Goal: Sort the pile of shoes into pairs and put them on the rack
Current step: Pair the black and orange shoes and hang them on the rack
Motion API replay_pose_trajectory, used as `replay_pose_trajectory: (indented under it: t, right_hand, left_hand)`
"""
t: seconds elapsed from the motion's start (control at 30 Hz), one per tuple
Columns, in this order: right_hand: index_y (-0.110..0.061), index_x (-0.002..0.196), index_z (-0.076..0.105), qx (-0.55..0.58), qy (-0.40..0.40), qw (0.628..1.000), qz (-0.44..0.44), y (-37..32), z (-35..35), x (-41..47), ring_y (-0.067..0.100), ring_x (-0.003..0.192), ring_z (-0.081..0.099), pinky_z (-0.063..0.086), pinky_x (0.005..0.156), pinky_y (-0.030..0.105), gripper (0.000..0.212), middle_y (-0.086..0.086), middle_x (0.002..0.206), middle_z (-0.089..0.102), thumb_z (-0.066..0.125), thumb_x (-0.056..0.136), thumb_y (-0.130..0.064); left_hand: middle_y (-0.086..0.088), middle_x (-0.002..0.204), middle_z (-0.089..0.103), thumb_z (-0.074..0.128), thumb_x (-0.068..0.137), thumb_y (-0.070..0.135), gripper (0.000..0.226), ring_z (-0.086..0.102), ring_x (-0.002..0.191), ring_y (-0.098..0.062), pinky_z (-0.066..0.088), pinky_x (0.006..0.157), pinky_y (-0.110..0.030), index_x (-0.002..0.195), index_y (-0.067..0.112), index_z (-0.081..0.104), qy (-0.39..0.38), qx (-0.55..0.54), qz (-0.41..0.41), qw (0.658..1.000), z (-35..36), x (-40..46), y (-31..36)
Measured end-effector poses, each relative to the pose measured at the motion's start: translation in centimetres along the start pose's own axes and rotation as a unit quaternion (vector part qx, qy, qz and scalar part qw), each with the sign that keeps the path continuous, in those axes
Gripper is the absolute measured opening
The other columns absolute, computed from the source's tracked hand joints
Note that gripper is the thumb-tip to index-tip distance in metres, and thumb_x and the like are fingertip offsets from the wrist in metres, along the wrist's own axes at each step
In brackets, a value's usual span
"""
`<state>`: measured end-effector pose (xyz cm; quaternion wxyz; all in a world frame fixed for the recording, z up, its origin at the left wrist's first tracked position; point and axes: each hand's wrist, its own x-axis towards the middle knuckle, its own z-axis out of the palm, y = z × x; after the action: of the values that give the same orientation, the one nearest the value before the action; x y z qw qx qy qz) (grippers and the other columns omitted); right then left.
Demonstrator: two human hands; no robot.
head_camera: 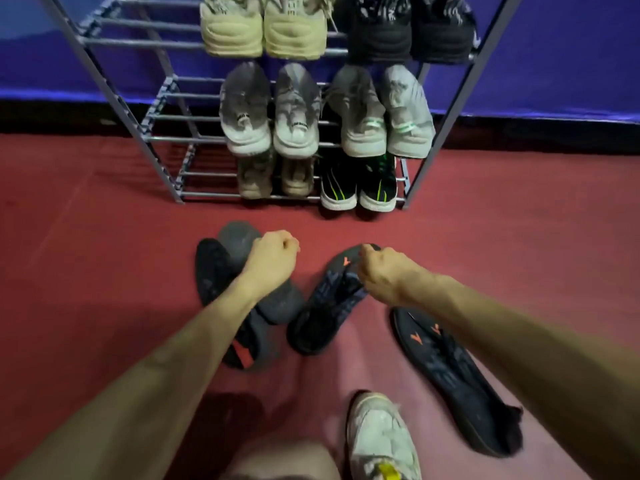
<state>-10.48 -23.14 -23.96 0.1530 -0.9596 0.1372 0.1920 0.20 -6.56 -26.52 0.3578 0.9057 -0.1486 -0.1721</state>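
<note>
Twelve shoes fill the rack [121, 98]; four dark shoes remain on the floor [485, 237]. Left grip [272, 259] clenched over grey shoe [242, 244], right grip [384, 271] pinching navy shoe [325, 306].

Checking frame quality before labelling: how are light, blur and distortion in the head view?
Head view: dim, soft light; wide-angle bend splays the rack posts outward; both hands, left hand and right hand, slightly motion-soft; dark shoes lose detail; white shoe at the bottom edge is blurred.

Left hand [273, 259], right hand [384, 271] — fisted.
</note>
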Motion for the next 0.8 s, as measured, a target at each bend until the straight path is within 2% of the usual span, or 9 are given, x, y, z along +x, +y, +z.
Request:
replay_pose_trajectory:
  t: [0.03,0.13,0.23,0.37,0.5,0.6,0.7,0.8]
  right_hand:
    - [0.003,0.109,0.044,-0.017,-0.012,1.0,-0.001,0.6,0.3,-0.7,0.046,0.107,0.057,0.044,0.081,0.044,0.024,0.03,0.121,0.056,0.038,0.098,-0.017]
    - [0.005,0.117,0.046,-0.033,-0.016,0.999,0.013,2.5,1.6,-2.2,0.047,0.104,0.058,0.045,0.08,0.045,0.031,0.031,0.115,0.058,0.037,0.098,-0.019]
    - [-0.001,0.124,0.045,-0.035,-0.024,0.998,0.038,4.4,2.5,-3.5,0.048,0.104,0.058,0.047,0.084,0.046,0.038,0.033,0.113,0.059,0.037,0.096,-0.026]
    - [-0.001,0.117,0.048,-0.008,-0.037,0.997,0.074,7.0,3.1,-5.6,0.047,0.102,0.059,0.047,0.081,0.045,0.035,0.032,0.111,0.061,0.039,0.096,-0.027]
    - [-0.001,0.115,0.049,-0.016,-0.042,0.994,0.096,10.4,4.1,-7.6,0.046,0.101,0.06,0.045,0.077,0.042,0.034,0.033,0.109,0.061,0.038,0.098,-0.028]
    - [-0.001,0.114,0.048,-0.009,-0.056,0.991,0.118,12.3,5.6,-9.1,0.045,0.098,0.061,0.045,0.075,0.041,0.034,0.034,0.107,0.061,0.036,0.097,-0.029]
    - [-0.001,0.115,0.048,-0.03,-0.061,0.989,0.135,13.2,6.7,-10.5,0.045,0.098,0.061,0.042,0.073,0.039,0.035,0.033,0.109,0.06,0.037,0.097,-0.03]
    - [-0.001,0.12,0.047,-0.031,-0.078,0.985,0.149,13.6,7.4,-11.3,0.045,0.102,0.06,0.045,0.079,0.041,0.038,0.032,0.115,0.059,0.037,0.097,-0.029]
  left_hand:
    - [-0.012,0.086,0.073,0.046,0.092,0.013,0.028,0.067,0.091,-0.033,0.045,0.077,-0.032,0.085,0.004,0.072,-0.041,0.014,0.0,0.999,1.3,-0.6,-0.4]
    - [-0.022,0.085,0.071,0.049,0.091,0.018,0.027,0.066,0.088,-0.038,0.048,0.078,-0.036,0.081,0.0,0.067,-0.148,0.066,0.001,0.987,4.4,-2.2,-1.1]
    - [-0.024,0.099,0.07,0.049,0.091,0.019,0.028,0.064,0.098,-0.039,0.049,0.085,-0.039,0.089,-0.003,0.066,-0.2,0.126,0.004,0.972,6.4,-2.6,-0.9]
    - [-0.022,0.12,0.064,0.05,0.088,0.021,0.029,0.058,0.113,-0.039,0.047,0.094,-0.04,0.107,0.003,0.062,-0.18,0.198,-0.009,0.964,8.0,-2.0,-0.7]
    - [-0.024,0.132,0.056,0.054,0.09,0.032,0.048,0.053,0.12,-0.042,0.047,0.097,-0.042,0.127,0.001,0.051,-0.197,0.237,-0.051,0.95,9.5,-1.1,-0.3]
    - [-0.025,0.136,0.051,0.059,0.091,0.036,0.063,0.049,0.126,-0.042,0.043,0.098,-0.044,0.133,-0.004,0.035,-0.149,0.25,-0.087,0.953,11.0,-1.0,0.2]
    - [-0.023,0.137,0.051,0.059,0.092,0.037,0.06,0.049,0.127,-0.041,0.043,0.098,-0.044,0.134,-0.003,0.041,-0.119,0.292,-0.1,0.944,11.4,-0.8,0.2]
    - [-0.02,0.135,0.055,0.055,0.092,0.035,0.05,0.053,0.124,-0.038,0.045,0.098,-0.041,0.13,0.004,0.054,-0.163,0.348,-0.084,0.919,10.8,-0.1,0.2]
